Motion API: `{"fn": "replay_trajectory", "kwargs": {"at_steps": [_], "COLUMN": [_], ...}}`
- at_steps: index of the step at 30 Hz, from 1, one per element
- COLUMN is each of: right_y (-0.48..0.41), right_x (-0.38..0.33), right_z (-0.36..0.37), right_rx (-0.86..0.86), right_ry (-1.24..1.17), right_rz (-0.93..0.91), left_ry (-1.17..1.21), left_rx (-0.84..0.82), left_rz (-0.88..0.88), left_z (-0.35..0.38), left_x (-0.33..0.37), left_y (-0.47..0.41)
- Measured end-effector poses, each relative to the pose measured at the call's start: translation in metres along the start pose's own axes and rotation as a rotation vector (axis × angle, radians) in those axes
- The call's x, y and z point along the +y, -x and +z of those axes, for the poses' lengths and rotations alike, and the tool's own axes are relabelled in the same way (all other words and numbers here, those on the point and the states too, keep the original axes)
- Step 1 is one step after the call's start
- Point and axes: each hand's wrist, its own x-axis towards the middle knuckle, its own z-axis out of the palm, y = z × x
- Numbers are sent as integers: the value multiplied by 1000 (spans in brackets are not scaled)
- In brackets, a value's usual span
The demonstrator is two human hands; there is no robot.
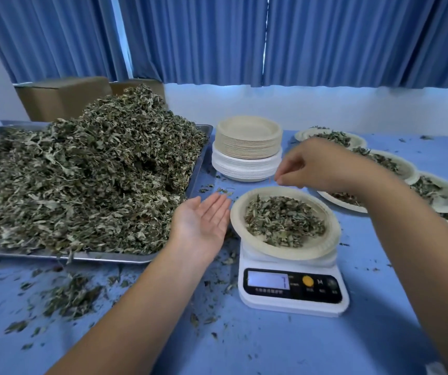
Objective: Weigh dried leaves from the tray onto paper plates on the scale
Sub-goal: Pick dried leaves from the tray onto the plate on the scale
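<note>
A big heap of dried leaves (87, 174) fills the metal tray (103, 257) on the left. A white digital scale (293, 290) stands right of it, bearing a paper plate (328, 244) with a small pile of leaves (285, 220). My left hand (203, 223) lies palm up with straight fingers, empty, between the tray and the plate. My right hand (314, 165) hovers above the plate's far rim, its fingertips pinched together and pointing down. Whether any leaf bits are between them is too small to see.
A stack of unused paper plates (247, 147) stands behind the scale. Several filled plates (406, 169) line up along the right. Loose leaf bits (66, 296) litter the blue tablecloth. Cardboard boxes (63, 98) sit behind the tray under blue curtains.
</note>
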Motion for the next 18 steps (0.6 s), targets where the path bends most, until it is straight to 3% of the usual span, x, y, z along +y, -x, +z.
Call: {"fn": "replay_trajectory", "kwargs": {"at_steps": [4, 9, 14, 18], "right_y": [6, 11, 11, 9], "right_x": [22, 44, 52, 60], "right_z": [-18, -21, -16, -17], "right_rx": [-10, -310, -415, -407], "right_ry": [95, 68, -19, -100], "right_rz": [129, 348, 380, 384], "left_ry": [-207, -516, -827, -877], "left_rx": [0, 25, 9, 42], "left_rz": [27, 107, 189, 216], "left_z": [0, 2, 2, 4], "left_x": [-1, -7, -12, -15], "left_y": [-1, 0, 5, 7]}}
